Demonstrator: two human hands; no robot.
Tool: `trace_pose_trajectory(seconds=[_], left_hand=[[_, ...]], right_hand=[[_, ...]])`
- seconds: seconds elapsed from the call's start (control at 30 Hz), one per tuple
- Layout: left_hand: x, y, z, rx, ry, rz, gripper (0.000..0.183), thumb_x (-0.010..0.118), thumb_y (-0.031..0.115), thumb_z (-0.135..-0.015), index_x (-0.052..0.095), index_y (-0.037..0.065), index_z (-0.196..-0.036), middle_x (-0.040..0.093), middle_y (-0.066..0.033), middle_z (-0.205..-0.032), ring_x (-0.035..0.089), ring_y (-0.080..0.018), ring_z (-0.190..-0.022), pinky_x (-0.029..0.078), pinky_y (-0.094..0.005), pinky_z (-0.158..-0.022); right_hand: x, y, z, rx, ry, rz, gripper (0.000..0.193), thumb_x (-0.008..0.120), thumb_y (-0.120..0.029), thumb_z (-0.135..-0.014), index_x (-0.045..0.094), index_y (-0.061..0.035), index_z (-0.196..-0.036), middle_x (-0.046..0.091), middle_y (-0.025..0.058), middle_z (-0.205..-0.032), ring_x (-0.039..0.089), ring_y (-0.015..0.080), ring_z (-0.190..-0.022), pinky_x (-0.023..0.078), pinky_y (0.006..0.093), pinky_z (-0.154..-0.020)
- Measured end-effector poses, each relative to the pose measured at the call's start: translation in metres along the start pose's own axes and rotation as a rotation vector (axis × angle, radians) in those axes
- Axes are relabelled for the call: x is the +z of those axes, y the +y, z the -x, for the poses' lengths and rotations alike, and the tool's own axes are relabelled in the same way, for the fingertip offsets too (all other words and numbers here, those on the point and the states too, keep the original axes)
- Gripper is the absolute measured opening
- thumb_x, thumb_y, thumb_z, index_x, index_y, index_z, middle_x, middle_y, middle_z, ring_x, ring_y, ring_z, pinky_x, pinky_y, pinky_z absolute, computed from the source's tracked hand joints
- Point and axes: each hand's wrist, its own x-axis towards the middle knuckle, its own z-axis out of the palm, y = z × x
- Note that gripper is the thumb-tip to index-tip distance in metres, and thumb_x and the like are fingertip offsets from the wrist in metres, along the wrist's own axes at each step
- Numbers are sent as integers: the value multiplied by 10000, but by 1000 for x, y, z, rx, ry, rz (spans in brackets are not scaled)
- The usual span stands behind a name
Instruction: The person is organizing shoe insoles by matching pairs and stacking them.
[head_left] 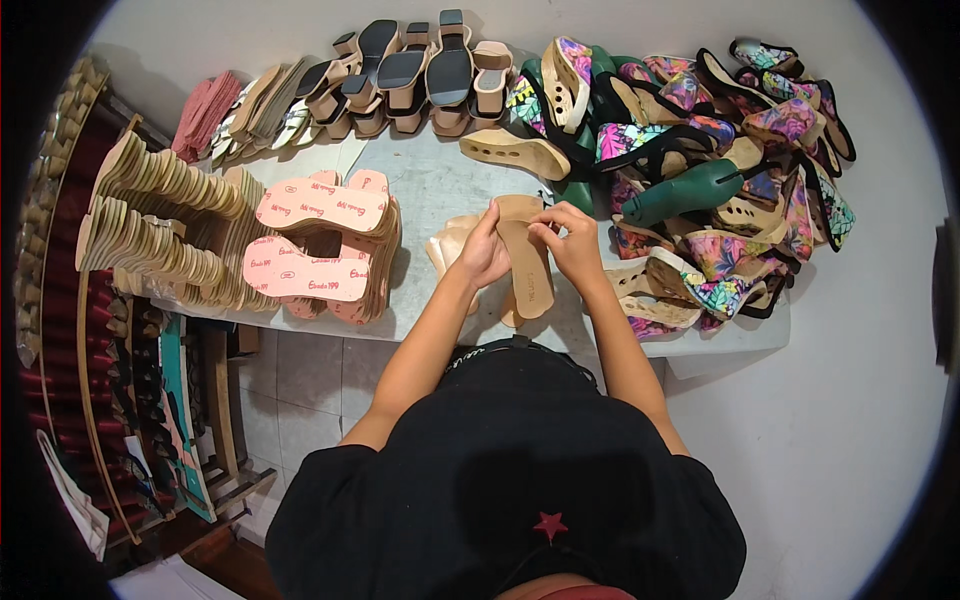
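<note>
Head view, and we've got the tan insole [532, 278] stretched between both grips: left grip [486, 250] clamped on its left edge, right grip [566, 236] pinching its upper right. Looks light and bendy; we'd hold the edges. Grey bench [422, 190] underneath, pale wall [250, 45] beyond, tiled floor [310, 372] below-left of the left grip.

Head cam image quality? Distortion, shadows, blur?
Head view: fisheye bowing curves the rack at left; the picture's corners black out. Head view: a darker shadow patch sits on the black shirt. Head view: left hand, right hand and insole look reasonably sharp, no obvious motion blur.
</note>
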Motion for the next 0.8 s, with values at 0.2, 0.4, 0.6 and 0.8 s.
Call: trace_pose_trajectory(seconds=[0.2, 0.4, 0.6, 0.8], left_hand=[[7, 1, 2, -23, 25, -61, 599, 181, 469, -942, 355, 4, -1277, 465, -138, -1226, 473, -239, -1122, 386, -385, -949], [5, 3, 4, -22, -14, -91, 592, 175, 464, -944, 368, 7, -1267, 478, -133, -1214, 485, -237, -1110, 393, -382, -941], [7, 4, 5, -45, -10, -87, 588, 164, 460, -946, 371, 13, -1267, 474, -130, -1222, 483, -238, -1114, 394, -383, -941], [8, 0, 3, -35, 1, -95, 575, 165, 448, -949, 369, 16, -1267, 464, -129, -1232, 474, -239, -1124, 389, -383, -953]], right_hand=[[1, -1, 0, -39, 26, 85, 110, 689, -95, -670, 670, -41, -764, 596, 69, -719, 545, 205, -636, 439, 301, -571], [2, -1, 0, -19, 62, 65, 114, 692, -99, -674, 675, -48, -774, 596, 61, -714, 539, 185, -595, 429, 287, -548], [4, -2, 1, -3, 83, 61, 109, 696, -106, -681, 677, -51, -773, 600, 59, -716, 537, 168, -576, 427, 278, -534], [11, 2, 5, -87, 131, 188, 181, 713, -137, -650, 658, -86, -815, 556, 40, -714, 527, 197, -659, 410, 320, -594]])
